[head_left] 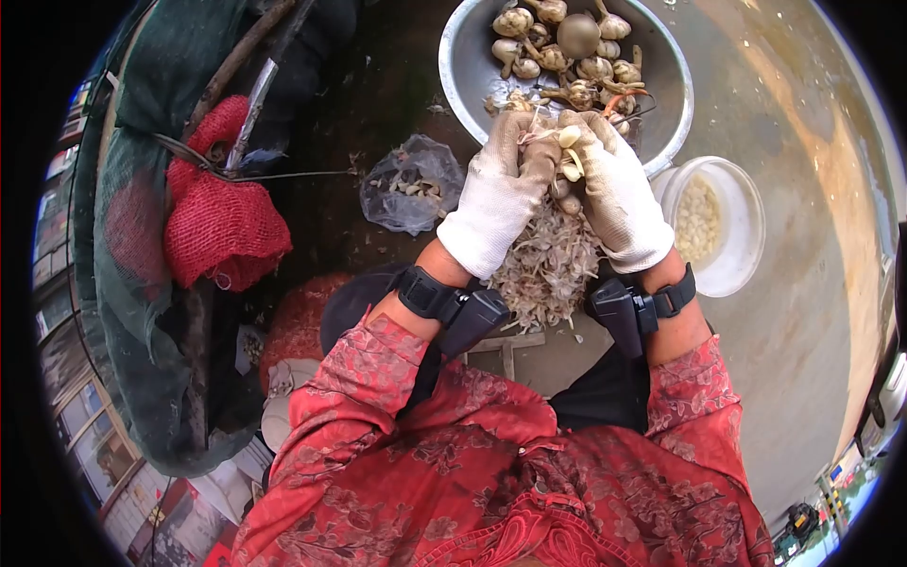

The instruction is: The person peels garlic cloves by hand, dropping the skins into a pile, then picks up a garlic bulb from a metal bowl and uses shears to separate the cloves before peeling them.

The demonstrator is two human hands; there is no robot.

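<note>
Red sleeve (364, 378); L hand (496, 194), R hand (619, 194) grip garlic (569, 151)

metal bowl (465, 71) cropped above, bag (413, 184) contents blurred

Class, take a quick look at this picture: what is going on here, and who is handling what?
A person in white gloves holds a piece of garlic between the left hand and the right hand, above a pile of skins. Just beyond the hands is a metal bowl of whole bulbs. To the right is a white tub holding peeled cloves. A plastic bag and a red mesh sack lie to the left.
</note>
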